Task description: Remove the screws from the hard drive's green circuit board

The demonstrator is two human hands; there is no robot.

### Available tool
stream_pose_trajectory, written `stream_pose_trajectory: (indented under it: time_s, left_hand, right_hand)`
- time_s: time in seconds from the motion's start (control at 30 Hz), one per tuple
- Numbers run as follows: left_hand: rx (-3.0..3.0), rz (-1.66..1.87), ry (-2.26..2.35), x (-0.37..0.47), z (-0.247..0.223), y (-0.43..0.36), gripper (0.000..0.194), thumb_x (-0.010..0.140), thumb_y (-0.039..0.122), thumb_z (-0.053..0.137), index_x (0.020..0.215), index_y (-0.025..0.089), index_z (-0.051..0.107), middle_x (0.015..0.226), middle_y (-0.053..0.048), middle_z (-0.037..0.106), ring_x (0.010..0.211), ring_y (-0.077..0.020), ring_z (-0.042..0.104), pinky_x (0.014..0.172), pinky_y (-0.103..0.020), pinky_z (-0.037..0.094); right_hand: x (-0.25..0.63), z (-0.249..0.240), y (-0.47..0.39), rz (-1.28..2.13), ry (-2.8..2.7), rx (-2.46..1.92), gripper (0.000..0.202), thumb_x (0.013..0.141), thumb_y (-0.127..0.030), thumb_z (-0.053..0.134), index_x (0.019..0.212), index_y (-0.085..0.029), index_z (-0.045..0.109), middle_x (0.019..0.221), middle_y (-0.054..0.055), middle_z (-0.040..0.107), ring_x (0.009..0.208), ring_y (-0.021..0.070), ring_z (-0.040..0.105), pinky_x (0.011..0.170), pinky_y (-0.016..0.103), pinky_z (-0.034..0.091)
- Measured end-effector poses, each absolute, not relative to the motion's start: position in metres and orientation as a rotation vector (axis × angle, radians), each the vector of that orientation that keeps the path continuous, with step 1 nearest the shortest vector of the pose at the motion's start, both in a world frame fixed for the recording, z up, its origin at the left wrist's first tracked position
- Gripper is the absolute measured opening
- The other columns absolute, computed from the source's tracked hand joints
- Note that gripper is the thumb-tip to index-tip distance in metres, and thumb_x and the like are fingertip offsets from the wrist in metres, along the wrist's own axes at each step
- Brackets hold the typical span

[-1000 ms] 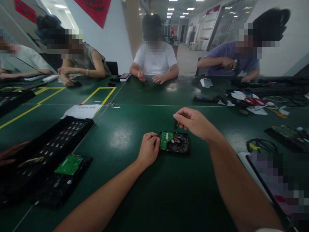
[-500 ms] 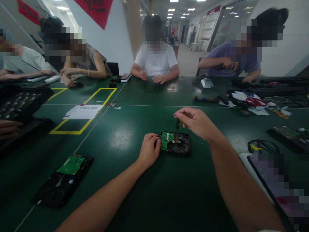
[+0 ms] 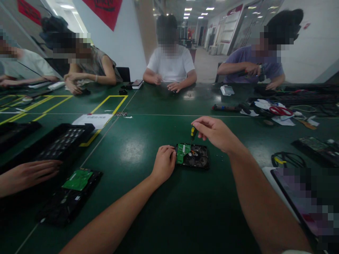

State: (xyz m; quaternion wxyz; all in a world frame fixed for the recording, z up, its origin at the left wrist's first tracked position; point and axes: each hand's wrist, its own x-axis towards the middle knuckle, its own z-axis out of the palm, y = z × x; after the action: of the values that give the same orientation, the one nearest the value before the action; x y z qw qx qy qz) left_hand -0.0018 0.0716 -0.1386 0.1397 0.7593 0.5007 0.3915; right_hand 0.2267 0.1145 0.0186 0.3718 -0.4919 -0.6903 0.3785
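A hard drive [image 3: 200, 157] with a green circuit board lies flat on the green table, in front of me. My left hand [image 3: 165, 160] is closed on its left edge, with the fingertips at the corner. My right hand [image 3: 209, 129] pinches the top of a small screwdriver [image 3: 193, 133] with a yellow and black handle. The screwdriver stands nearly upright, its tip at the right edge of the green board. Tiny screws [image 3: 219, 156] are scattered just right of the drive.
A second hard drive [image 3: 78, 180] lies at the lower left. Beside it another person's hand [image 3: 31, 174] touches a black tray [image 3: 63, 143]. A tablet-like device [image 3: 291, 197] and coiled cable [image 3: 288, 160] lie right. Several people sit across the table.
The black tray at the left and the other person's hand have moved right and nearer. The screwdriver handle has turned and tilts slightly differently. My left hand has stayed on the drive.
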Motion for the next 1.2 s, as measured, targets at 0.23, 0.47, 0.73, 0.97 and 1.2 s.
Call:
stream_pose_trajectory:
  time_s: [0.23,0.47,0.73,0.97,1.2]
  left_hand:
    - [2.171,1.129,1.460,-0.0015,-0.1361,0.0711,0.021,0.106,0.022,0.050,0.103,0.020,0.070,0.113,-0.011,0.072,0.115,-0.0278,0.062,0.105,-0.051,0.053]
    - [2.165,1.124,1.483,-0.0015,-0.1330,0.0687,0.016,0.102,0.032,0.061,0.102,0.019,0.071,0.114,-0.011,0.072,0.117,-0.0287,0.062,0.105,-0.051,0.052]
    - [2.171,1.124,1.488,-0.0010,-0.1346,0.0683,0.014,0.098,0.030,0.066,0.106,0.020,0.070,0.114,-0.012,0.071,0.118,-0.0301,0.062,0.104,-0.053,0.053]
    - [2.193,1.124,1.485,-0.0005,-0.1348,0.0686,0.012,0.100,0.027,0.062,0.105,0.019,0.069,0.115,-0.011,0.072,0.117,-0.0288,0.062,0.105,-0.051,0.053]
    - [2.196,1.132,1.488,-0.0009,-0.1373,0.0687,0.012,0.100,0.026,0.061,0.106,0.019,0.069,0.116,-0.012,0.072,0.117,-0.0294,0.061,0.105,-0.052,0.053]
  right_hand:
    - [0.2238,0.0219,0.1098,0.930,-1.781,-1.267,0.025,0.094,-0.047,0.068,0.100,-0.023,0.074,0.076,0.002,0.069,0.065,0.0162,0.059,0.059,0.030,0.046]
    - [0.2267,0.0195,0.1117,0.914,-1.765,-1.299,0.019,0.090,-0.040,0.073,0.091,-0.022,0.068,0.081,0.003,0.072,0.063,0.0151,0.060,0.060,0.030,0.048]
    - [0.2250,0.0223,0.1094,1.006,-1.813,-1.226,0.026,0.097,-0.045,0.064,0.099,-0.022,0.075,0.093,0.005,0.075,0.059,0.0123,0.057,0.052,0.027,0.043]
    - [0.2223,0.0207,0.1122,1.136,-1.730,-1.209,0.030,0.099,-0.032,0.058,0.124,-0.021,0.071,0.079,0.001,0.066,0.061,0.0136,0.060,0.056,0.027,0.047]
    - [0.2263,0.0188,0.1114,0.948,-1.812,-1.256,0.026,0.096,-0.044,0.066,0.102,-0.021,0.075,0.077,0.002,0.067,0.064,0.0147,0.055,0.057,0.028,0.042]
